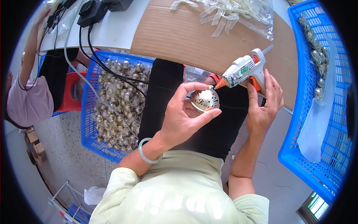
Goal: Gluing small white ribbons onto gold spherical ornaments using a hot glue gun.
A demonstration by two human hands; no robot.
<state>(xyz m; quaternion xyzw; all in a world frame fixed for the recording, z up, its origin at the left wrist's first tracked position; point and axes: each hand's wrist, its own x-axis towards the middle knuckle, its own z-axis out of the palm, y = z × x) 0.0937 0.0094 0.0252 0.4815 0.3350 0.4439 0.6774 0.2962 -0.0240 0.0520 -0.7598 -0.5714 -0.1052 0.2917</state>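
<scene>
My left hand (pixel 182 108) pinches a shiny pale-gold jingle bell (pixel 206 101) between thumb and fingers, above my lap. Dark lettering and cut-out shapes mark its side, and its small top loop points up. My right hand (pixel 265 98) grips the handle and orange trigger of a white hot glue gun (pixel 244 69), which lies over the near edge of the table. The orange nozzle slants down to the left, its tip right by the bell's loop; whether they touch I cannot tell.
A blue basket (pixel 87 123) full of similar bells stands to my left. Another blue basket (pixel 291 149) at right holds bells and plastic film. Sheer ribbon bows (pixel 227 15) lie on cardboard (pixel 175 33). Black cables (pixel 108 69) cross the left basket. Another person (pixel 31 95) sits far left.
</scene>
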